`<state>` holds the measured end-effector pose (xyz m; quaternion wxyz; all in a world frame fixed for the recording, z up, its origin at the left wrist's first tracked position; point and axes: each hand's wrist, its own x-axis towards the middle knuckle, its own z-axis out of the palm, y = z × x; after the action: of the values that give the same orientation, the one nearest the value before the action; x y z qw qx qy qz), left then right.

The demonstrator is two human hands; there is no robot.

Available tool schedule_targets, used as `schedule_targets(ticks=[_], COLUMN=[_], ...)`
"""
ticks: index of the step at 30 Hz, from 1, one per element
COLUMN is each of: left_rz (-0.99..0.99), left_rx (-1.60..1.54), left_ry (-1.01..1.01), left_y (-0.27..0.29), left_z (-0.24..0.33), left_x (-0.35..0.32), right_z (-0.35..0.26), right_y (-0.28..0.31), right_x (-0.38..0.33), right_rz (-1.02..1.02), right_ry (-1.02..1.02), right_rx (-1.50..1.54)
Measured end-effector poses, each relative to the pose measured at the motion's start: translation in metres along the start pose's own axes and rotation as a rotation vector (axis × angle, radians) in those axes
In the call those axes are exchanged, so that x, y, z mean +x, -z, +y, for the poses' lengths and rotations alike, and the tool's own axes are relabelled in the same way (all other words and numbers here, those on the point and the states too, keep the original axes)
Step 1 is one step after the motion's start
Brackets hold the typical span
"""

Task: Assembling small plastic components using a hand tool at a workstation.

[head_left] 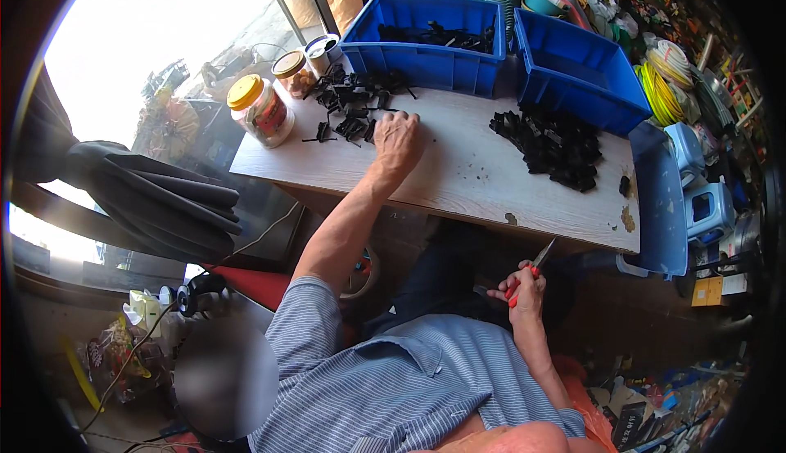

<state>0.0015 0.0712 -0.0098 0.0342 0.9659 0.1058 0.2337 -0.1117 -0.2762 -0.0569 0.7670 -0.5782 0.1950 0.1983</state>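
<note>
My left hand rests over the table at the right edge of a loose heap of small black plastic parts. Its fingers are curled and their tips are hidden; one black part lies against its thumb side, and what it grips cannot be made out. Low over my lap, off the table's front edge, my right hand is closed around red-handled scissors, pointed blades upward. A second, denser pile of black parts sits on the table's right side, with a single black piece apart from it.
Along the back of the white table stand a blue bin with black parts inside and another blue bin. A yellow-lidded jar, another jar and a can line the left end. Blue stools stand right.
</note>
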Motion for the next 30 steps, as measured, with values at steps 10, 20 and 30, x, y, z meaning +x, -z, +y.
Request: schedule_targets(ticks=[10, 20, 30], left_rz=[0.037, -0.019, 0.140], left_rx=[-0.208, -0.258, -0.511], left_ry=[-0.128, -0.101, -0.062], left_y=[0.009, 0.002, 0.018], left_z=[0.008, 0.012, 0.061], left_x=[-0.005, -0.015, -0.050], right_z=[0.003, 0.005, -0.005], right_y=[0.001, -0.006, -0.024], right_x=[-0.002, -0.007, -0.010], right_rz=[0.006, -0.008, -0.156], right_ry=[-0.014, -0.001, -0.001], right_rx=[0.016, -0.005, -0.016])
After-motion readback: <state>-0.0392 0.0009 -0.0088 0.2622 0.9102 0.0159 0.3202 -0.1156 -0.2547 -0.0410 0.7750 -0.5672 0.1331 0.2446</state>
